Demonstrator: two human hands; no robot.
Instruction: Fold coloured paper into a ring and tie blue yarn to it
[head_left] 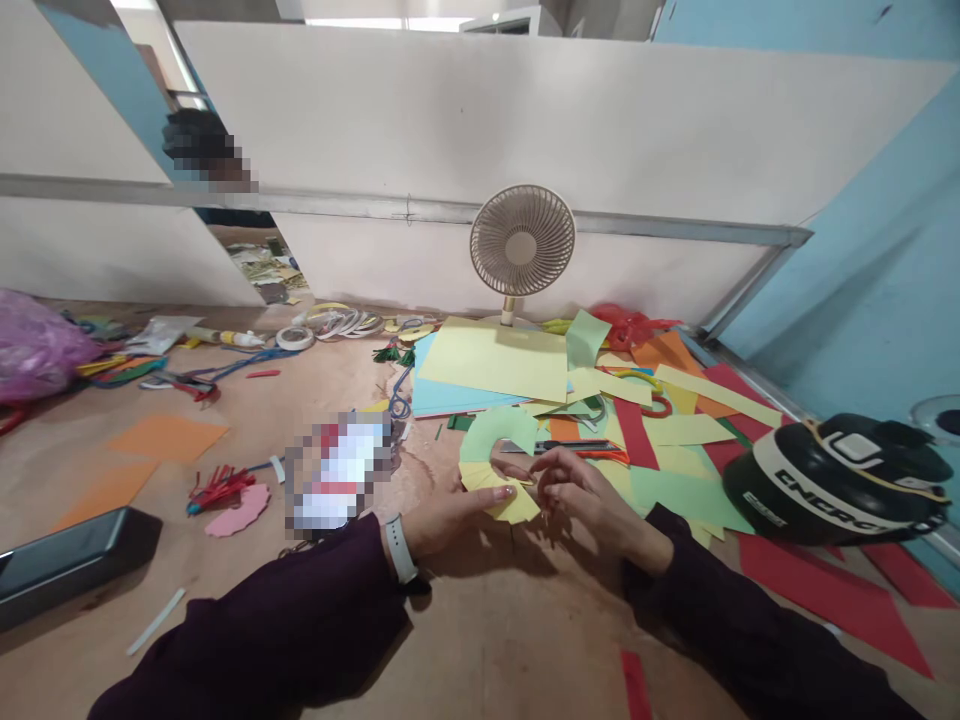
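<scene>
The left hand [463,515] reaches inward, palm side hidden, its thumb pressed on the yellow part of a C-shaped paper piece [484,450], gripping it. The right hand [583,498] comes in from the other side with fingers curled close to the piece's open side; whether they touch it cannot be told. Both wrists are low over the wooden surface [480,640]. The paper piece lies in front of the fan [523,242], nearer the person than the yellow sheet [495,358] at the fan's foot. Right of the fan, nearer the person, a cutter [570,449] lies just beyond the right hand, among loose paper strips.
</scene>
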